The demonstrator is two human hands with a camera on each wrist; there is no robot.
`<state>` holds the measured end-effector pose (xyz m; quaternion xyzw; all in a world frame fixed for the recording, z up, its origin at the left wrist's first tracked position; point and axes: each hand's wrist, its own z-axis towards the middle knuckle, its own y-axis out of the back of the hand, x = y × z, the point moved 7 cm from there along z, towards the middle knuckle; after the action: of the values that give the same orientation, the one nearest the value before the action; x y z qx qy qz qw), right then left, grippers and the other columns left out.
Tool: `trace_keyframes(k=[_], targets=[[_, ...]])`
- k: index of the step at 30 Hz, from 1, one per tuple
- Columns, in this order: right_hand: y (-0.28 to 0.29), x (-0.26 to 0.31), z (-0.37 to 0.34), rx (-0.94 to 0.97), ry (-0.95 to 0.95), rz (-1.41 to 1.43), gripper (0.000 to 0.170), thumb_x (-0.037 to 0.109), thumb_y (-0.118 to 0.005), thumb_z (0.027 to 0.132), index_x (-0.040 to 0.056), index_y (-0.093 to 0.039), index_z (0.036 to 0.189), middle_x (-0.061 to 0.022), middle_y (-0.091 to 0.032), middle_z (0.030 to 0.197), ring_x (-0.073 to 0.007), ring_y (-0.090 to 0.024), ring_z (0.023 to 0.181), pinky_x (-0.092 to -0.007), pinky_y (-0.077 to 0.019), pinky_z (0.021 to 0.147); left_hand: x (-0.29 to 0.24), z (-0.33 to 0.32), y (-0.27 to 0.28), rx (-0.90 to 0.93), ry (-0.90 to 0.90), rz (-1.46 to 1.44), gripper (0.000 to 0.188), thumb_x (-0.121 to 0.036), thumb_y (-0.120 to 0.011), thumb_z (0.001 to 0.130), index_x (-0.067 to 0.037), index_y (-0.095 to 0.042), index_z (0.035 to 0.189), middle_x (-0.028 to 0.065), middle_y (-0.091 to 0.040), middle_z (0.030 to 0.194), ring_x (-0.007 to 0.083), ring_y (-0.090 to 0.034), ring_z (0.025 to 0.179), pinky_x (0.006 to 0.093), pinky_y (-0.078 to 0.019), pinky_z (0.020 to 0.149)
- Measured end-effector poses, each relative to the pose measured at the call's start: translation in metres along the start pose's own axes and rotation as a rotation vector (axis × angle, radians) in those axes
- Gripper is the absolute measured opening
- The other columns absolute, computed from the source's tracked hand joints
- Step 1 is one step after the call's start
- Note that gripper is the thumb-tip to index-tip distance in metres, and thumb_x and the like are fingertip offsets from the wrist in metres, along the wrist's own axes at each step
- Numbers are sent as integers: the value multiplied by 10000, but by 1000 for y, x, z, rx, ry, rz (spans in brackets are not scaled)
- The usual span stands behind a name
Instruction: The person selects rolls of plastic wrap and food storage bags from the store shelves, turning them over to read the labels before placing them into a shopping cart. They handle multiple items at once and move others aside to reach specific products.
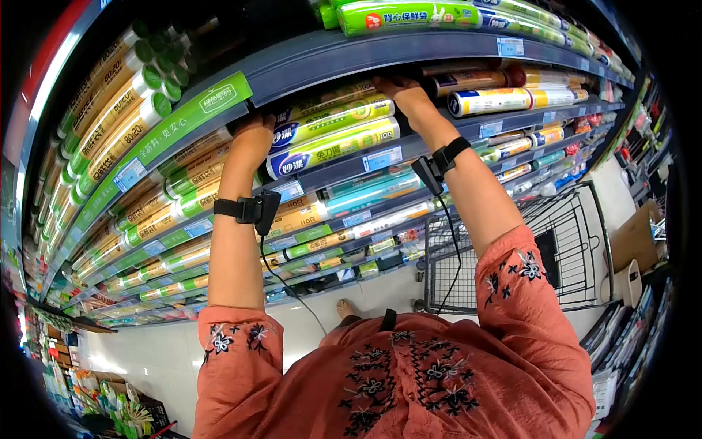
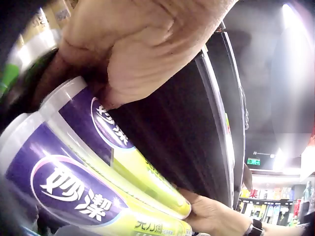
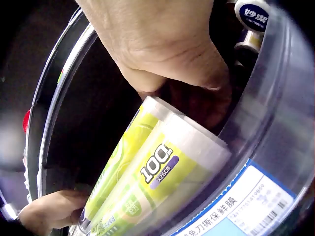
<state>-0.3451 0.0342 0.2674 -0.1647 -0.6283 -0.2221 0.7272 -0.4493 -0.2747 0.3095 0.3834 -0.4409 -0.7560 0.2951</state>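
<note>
Both hands reach into a shelf of cling film rolls with purple and lime-green labels. My left hand [image 1: 252, 139] grips the left end of a rear cling film roll [image 2: 106, 120], its thumb over the top in the left wrist view. At the opposite end, my right hand [image 1: 404, 99] has its thumb and fingers around the roll's tip; the fingers are partly hidden in the right wrist view. A front cling film roll [image 1: 333, 150], marked 100, lies right before it along the shelf lip.
A blue-and-white price label [image 3: 251, 206] sits on the shelf edge. The upper shelf [image 1: 380, 55] overhangs both hands. Wood-patterned rolls [image 1: 121, 139] are stacked at the left. More rolls [image 1: 490, 101] lie to the right. A wire shopping cart [image 1: 578, 252] stands at the right.
</note>
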Motion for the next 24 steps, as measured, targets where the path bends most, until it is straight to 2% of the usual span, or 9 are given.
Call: trace_keyframes(k=[4,11,14,17,18,21,22,24], targets=[[-4,-4,9,113,-12,48,425,326,-746,874,42,-676,1183,-104,-674,1168,-216,-582,1082,-350,-431,947,4,0,-1,-50,-6,-24,471,-394,-431,1001,-37,-582,1269,280,-562,1301,477,-507,1197,470,-402,1024],[-3,-8,14,99,23,11,325,242,-686,916,23,-666,1155,-91,-677,1119,-188,-589,1023,-316,-448,901,-13,-15,5,-99,17,-36,498,-401,-455,994,13,-594,1234,331,-551,1274,500,-498,1194,476,-400,1022],[1,-7,7,31,15,-25,327,252,-659,929,26,-657,1166,-81,-678,1114,-181,-590,1007,-309,-451,887,-32,-33,15,-118,22,-190,484,-366,-489,989,51,-592,1211,362,-559,1228,506,-522,1151,478,-414,1005],[5,-16,6,25,48,-78,360,305,-628,939,38,-654,1179,-66,-677,1089,-171,-585,986,-307,-452,876,-47,-51,17,-212,-59,-90,411,-319,-515,984,51,-614,1131,348,-621,1088,527,-590,993,546,-474,873],[6,-6,-7,44,68,-102,371,324,-618,940,42,-655,1179,-62,-677,1078,-166,-583,978,-306,-451,874,-45,-53,9,-205,-87,8,421,-329,-532,979,10,-601,1220,306,-612,1184,487,-584,1067,536,-453,914],[7,3,-26,40,140,-192,427,374,-600,935,48,-650,1206,-57,-674,1051,-148,-574,977,-290,-444,884,-59,-74,3,-364,-296,25,465,-342,-534,983,-35,-551,1332,238,-566,1310,418,-527,1203,505,-404,1000],[6,1,-27,47,153,-214,434,372,-600,935,42,-646,1214,-58,-674,1053,-146,-574,984,-287,-442,888,-58,-76,-5,-275,-281,54,496,-342,-537,985,-57,-508,1389,194,-506,1396,366,-449,1296,482,-338,1070],[4,0,-30,61,169,-212,449,368,-596,940,27,-635,1230,-62,-675,1065,-145,-576,1001,-283,-441,895,-61,-78,-4,-284,-278,68,490,-340,-547,982,-53,-516,1378,193,-514,1389,372,-441,1304,481,-330,1082]])
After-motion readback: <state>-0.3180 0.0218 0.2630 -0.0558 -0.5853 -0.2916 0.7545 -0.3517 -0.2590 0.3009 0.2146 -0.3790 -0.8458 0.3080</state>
